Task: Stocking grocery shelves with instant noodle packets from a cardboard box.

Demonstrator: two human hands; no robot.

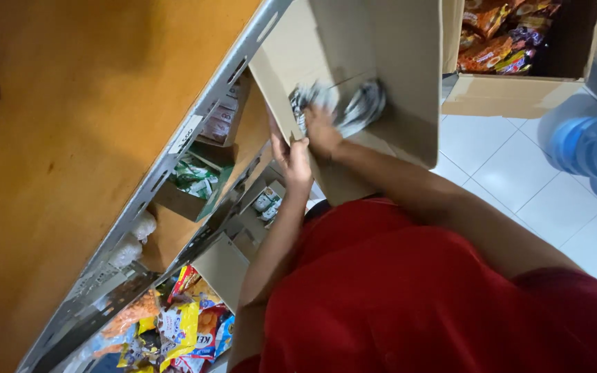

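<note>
I hold a brown cardboard box (381,62) in front of my chest, tilted against the metal shelf. My left hand (294,160) grips the box's lower left edge. My right hand (323,128) is inside the box, shut on a bunch of black-and-white snack packets (354,105), which are blurred. My red shirt (416,297) fills the lower right of the view.
A grey metal shelf rack (174,148) with an orange-brown top board (70,138) stands at left; its lower levels hold small boxes and colourful snack bags (181,324). A second open carton of snack bags (506,41) sits on the white tiled floor (513,179), beside a blue water bottle (589,148).
</note>
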